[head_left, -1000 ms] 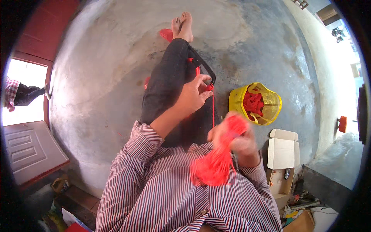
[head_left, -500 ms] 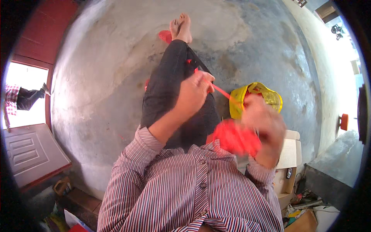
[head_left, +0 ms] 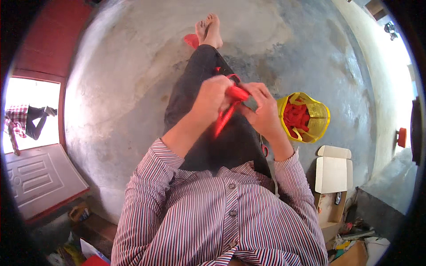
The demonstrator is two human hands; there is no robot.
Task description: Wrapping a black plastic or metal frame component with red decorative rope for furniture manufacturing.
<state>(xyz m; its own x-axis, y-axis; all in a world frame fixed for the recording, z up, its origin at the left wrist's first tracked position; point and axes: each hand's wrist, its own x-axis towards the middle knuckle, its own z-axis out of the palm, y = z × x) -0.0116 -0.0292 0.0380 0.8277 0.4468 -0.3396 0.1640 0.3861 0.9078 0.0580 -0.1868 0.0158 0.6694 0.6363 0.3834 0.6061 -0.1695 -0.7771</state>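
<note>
Red material — blurred, partly hidden

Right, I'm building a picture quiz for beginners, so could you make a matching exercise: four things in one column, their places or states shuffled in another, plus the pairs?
1. Red bundle
2. Yellow container
3. Cardboard box
4. Panelled door

A. Flaps spread open
B. Near the picture's left edge
C. Between the left hand and the right hand
D. Red material inside it

Pairs: 1-C, 2-D, 3-A, 4-B
</note>
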